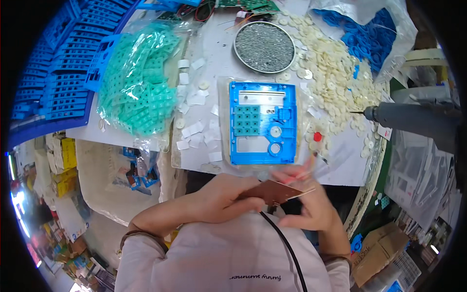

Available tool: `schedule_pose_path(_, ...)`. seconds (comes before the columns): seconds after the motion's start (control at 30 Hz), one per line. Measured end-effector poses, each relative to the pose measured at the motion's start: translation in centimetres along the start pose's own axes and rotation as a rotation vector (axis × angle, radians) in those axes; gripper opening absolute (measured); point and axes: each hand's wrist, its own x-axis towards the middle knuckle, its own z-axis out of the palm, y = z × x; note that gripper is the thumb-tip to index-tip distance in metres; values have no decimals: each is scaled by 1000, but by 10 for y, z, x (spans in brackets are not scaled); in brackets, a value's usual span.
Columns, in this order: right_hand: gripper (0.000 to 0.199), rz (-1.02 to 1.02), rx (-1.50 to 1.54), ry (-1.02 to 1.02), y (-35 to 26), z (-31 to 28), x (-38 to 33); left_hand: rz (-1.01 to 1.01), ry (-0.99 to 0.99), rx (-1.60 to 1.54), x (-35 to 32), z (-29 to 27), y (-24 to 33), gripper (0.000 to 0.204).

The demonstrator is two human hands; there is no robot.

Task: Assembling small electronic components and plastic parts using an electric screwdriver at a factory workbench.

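My left hand (226, 197) grips a brown circuit board (270, 191) by its left end, close to my chest, with the thumb below and fingers above. At the board's right end is my right hand (315, 207), its fingers smeared by motion. A small red and dark thing blurs at those fingertips; I cannot make out what it is. Just beyond both hands, a blue plastic casing (288, 146) lies open side up on a pad. Set into it are a teal rubber keypad (247, 120) and a whitish disc (276, 132).
Behind the casing stands a round dish of small metal screws (265, 47). Cream discs (335, 82) heap to its right, near a hanging electric screwdriver (389, 113). Leftward lie bagged teal keypads (138, 78), paper squares (193, 129) and stacked blue casings (73, 73). A black cord (287, 243) crosses my shirt.
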Motion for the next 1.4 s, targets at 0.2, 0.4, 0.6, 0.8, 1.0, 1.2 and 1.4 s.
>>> schedule_pose_path(0.2,20,442,539,36,16,14,43,-112,62,-359,-10,4,-22,53)
schedule_pose_path(0.4,26,314,214,46,36,-2,117,-128,168,-720,-19,7,-27,96)
schedule_pose_path(0.6,28,266,190,-41,55,9,136,-212,151,-689,-19,-4,-26,95)
schedule_pose_path(0.8,27,264,225,-80,52,9,139,-168,84,-555,-20,-7,-27,83)
schedule_pose_path(1.0,33,177,-164,-94,46,9,145,-126,91,-501,-19,-4,-32,72)
schedule_pose_path(1.2,37,234,-253,-127,38,9,153,-153,106,-450,-24,-5,-33,72)
schedule_pose_path(1.4,41,169,-316,-136,43,10,149,-168,70,-245,-27,-15,-27,74)
